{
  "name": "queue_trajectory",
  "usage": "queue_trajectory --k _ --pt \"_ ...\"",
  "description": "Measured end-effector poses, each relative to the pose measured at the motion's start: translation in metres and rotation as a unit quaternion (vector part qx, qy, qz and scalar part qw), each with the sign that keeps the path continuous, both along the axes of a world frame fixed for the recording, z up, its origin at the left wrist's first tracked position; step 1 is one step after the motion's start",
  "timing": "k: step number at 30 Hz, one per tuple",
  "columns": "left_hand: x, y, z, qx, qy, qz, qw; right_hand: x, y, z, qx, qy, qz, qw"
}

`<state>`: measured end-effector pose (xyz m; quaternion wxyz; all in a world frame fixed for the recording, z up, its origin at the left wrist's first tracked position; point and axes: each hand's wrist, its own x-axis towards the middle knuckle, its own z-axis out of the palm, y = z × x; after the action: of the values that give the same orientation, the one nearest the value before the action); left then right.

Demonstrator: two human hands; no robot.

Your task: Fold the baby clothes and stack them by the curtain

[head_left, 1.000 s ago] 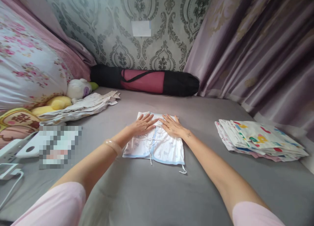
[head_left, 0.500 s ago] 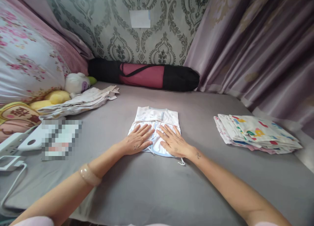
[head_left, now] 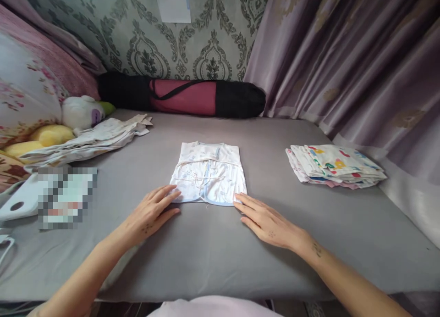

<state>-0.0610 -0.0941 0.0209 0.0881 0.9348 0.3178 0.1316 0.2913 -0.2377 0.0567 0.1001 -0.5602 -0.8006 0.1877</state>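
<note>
A small white baby garment with pale blue trim and thin ties lies folded flat in the middle of the grey bed sheet. My left hand rests flat on the sheet, fingers spread, its fingertips at the garment's near left corner. My right hand lies flat too, fingers apart, its fingertips touching the near right corner. Neither hand holds anything.
A stack of folded cloths with coloured prints sits to the right by the purple curtain. A pile of pale clothes, plush toys and floral pillows are at the left. A black and red roll bag lies along the wall.
Both hands have slid off the garment toward me, from its far edge down over it to its near corners. The view has tilted and pulled back a little.
</note>
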Motion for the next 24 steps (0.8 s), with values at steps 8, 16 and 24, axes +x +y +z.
queue_trajectory --k 8,16,24 --pt "-0.014 -0.005 0.004 -0.014 -0.044 0.034 0.998 -0.009 -0.015 -0.008 0.081 -0.072 -0.185 0.977" --pt "-0.022 -0.001 0.001 -0.061 -0.040 -0.034 0.997 -0.009 0.006 0.009 0.068 0.078 -0.125 0.987" --pt "-0.010 0.012 0.007 -0.060 -0.047 -0.045 0.996 0.022 0.018 -0.011 0.103 -0.021 -0.019 0.994"
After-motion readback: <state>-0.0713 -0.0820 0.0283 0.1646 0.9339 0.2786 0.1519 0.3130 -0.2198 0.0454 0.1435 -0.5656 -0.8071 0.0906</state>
